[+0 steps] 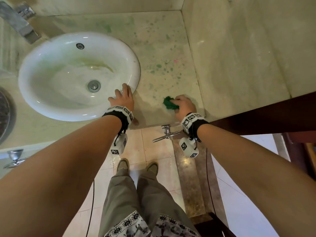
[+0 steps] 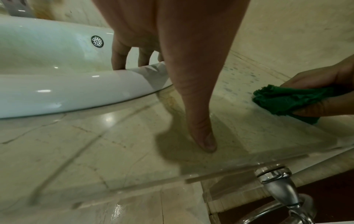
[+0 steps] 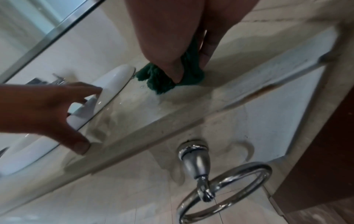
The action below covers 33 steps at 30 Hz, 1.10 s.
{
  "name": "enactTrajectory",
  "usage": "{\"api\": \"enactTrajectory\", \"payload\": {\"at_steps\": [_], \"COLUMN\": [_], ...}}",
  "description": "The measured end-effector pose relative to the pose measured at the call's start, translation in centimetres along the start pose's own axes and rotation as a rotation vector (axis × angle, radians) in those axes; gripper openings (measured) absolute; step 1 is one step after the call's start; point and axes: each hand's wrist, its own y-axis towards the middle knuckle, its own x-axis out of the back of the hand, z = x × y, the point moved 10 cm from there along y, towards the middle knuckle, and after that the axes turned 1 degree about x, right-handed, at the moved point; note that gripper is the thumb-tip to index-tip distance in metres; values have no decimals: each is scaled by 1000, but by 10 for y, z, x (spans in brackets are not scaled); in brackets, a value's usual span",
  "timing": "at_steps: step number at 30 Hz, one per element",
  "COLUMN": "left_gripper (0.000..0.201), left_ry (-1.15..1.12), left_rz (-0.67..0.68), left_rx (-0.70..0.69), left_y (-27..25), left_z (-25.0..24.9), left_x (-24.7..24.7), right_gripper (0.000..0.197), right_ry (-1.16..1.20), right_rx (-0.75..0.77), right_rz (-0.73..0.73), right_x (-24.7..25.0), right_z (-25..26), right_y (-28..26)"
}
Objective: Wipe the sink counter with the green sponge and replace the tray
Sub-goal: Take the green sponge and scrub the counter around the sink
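My right hand (image 1: 183, 104) grips the crumpled green sponge (image 1: 169, 103) and presses it on the beige marble counter (image 1: 159, 48) near the front edge, right of the basin. The sponge (image 2: 287, 101) shows between thumb and fingers in the left wrist view, and the sponge (image 3: 162, 80) lies under the hand in the right wrist view. My left hand (image 1: 122, 97) rests spread on the front right rim of the white sink basin (image 1: 51, 65), thumb (image 2: 203, 136) down on the counter. Green stains speckle the counter behind the sponge. No tray is in view.
A metal faucet (image 1: 18, 23) stands at the back left. Marble walls close the counter at the back and right. A chrome towel ring (image 3: 224, 189) hangs under the counter's front edge below my right hand; a second chrome fitting (image 1: 14, 157) is at the left. Tiled floor lies below.
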Motion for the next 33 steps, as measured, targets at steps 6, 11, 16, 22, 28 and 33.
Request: {"api": "enactTrajectory", "payload": {"at_steps": [6,11,16,22,28,33], "left_gripper": [160,160,160,162,161,160], "left_ry": [1,-18,-37,-44,-44,-61], "left_rz": [3,1,1,6,7,-13], "left_rx": [0,-16,-16,-12,-19,-36], "left_y": [1,2,4,4,2,4], "left_z": [-1,-2,-1,1,1,2], "left_x": [0,-1,-3,-4,-3,-3], "right_gripper": [46,45,45,44,43,44], "right_ry": [-102,-37,-4,-15,-74,-12], "right_rx": [156,-47,-251,83,250,181], "right_rz": [123,-132,-153,-61,163,64], "right_x": [-5,26,30,5,-16,0], "right_z": [13,-8,-7,38,46,31], "right_y": [6,35,58,34,12,30]}}
